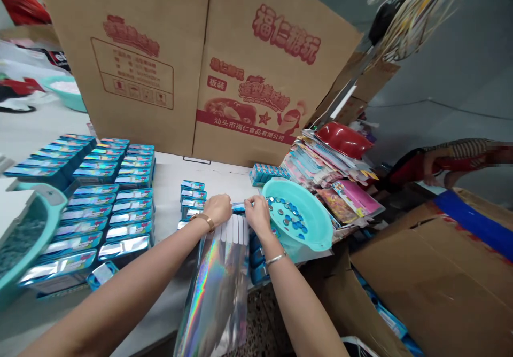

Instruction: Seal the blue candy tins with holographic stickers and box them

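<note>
My left hand (218,209), with a bracelet at the wrist, is closed at one end of a thin blue-and-white piece (239,206), perhaps a small carton seen edge-on. At its other end, my right hand (257,214) pinches it with bent fingers. Shiny holographic sheets (222,285) with white top edges hang over the table edge just below both hands. Small blue boxes (193,194) stand in a short row beside my left hand. Close to my right hand is a turquoise basin (320,229) with several small round blue and silver pieces inside.
Rows of blue boxes (84,212) fill the table's left side, beside another turquoise basin (50,199). A large cardboard carton (192,63) stands behind. Stacked printed packets (316,159) lie right, under a red tray (343,139). Another person's hands (435,172) show far right, beyond an open carton (433,271).
</note>
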`<state>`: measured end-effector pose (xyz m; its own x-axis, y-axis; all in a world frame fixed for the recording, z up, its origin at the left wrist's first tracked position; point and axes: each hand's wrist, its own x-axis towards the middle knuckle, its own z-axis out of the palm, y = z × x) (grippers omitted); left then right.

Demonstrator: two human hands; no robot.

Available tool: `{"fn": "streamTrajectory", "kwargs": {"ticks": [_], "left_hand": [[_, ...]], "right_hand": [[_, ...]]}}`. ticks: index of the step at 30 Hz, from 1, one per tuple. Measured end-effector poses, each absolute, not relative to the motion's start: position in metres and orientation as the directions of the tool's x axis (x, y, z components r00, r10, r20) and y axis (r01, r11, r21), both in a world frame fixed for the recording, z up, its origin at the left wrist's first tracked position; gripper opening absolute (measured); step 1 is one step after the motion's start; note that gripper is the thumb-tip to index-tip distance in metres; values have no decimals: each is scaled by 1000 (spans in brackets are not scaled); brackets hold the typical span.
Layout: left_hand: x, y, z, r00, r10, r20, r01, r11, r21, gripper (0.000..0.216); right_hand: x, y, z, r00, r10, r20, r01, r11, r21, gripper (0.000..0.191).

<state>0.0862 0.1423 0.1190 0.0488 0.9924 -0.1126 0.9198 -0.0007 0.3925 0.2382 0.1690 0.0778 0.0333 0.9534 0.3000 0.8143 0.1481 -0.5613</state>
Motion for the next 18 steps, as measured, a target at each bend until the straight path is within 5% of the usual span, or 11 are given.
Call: {"fn": "streamTrajectory", "kwargs": {"ticks": [18], "left_hand": [[89, 153, 104, 54, 975, -217, 949, 18, 314, 30]], "right_hand": [[239, 188, 61, 30, 977, 211, 877, 75, -474, 18]]}}
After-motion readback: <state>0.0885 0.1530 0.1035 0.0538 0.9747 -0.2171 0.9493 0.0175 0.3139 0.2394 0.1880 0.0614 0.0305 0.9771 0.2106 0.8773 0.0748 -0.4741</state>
